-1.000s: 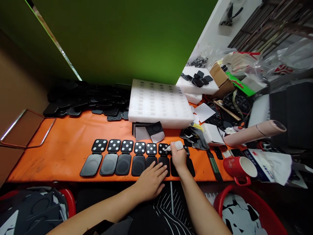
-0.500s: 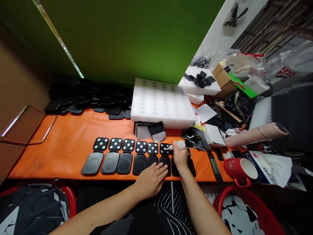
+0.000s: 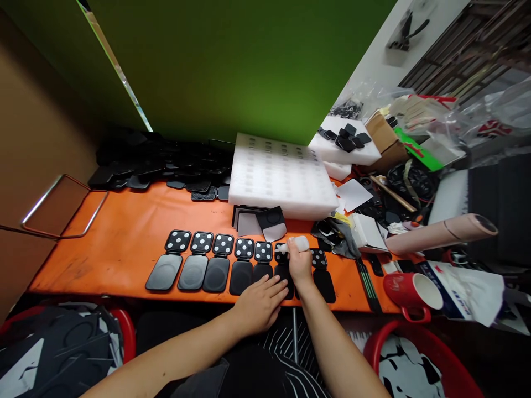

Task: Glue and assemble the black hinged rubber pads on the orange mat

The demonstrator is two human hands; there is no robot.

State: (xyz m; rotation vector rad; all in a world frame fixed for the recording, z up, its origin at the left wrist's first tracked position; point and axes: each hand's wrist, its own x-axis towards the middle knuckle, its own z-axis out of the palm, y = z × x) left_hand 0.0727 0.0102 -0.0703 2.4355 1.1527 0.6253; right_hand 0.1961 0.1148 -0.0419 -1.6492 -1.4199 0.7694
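A row of black hinged two-part pads point(image 3: 216, 275) lies unfolded along the front of the orange table point(image 3: 124, 221). Their smaller upper squares point(image 3: 178, 241) bear white dots. My right hand point(image 3: 299, 265) grips a white squeeze bottle point(image 3: 299, 243), its narrow tip pointing left over one of the dotted squares. My left hand point(image 3: 260, 304) lies flat with fingers stretched out, resting on the lower halves of pads near the table edge. Both hands partly cover the pads under them.
Behind the row stands a white foam block point(image 3: 282, 182), with dark flat sheets point(image 3: 271, 221) before it. A heap of black pads point(image 3: 161, 163) lies at the back left. To the right are a red mug point(image 3: 409, 293) and a pink tube-like cylinder point(image 3: 443, 233). Red bins point(image 3: 128, 337) stand below.
The bottle in my right hand has moved slightly left along the row, uncovering a dotted square on the right. My left hand stays on the pads. The whole view has shifted slightly.
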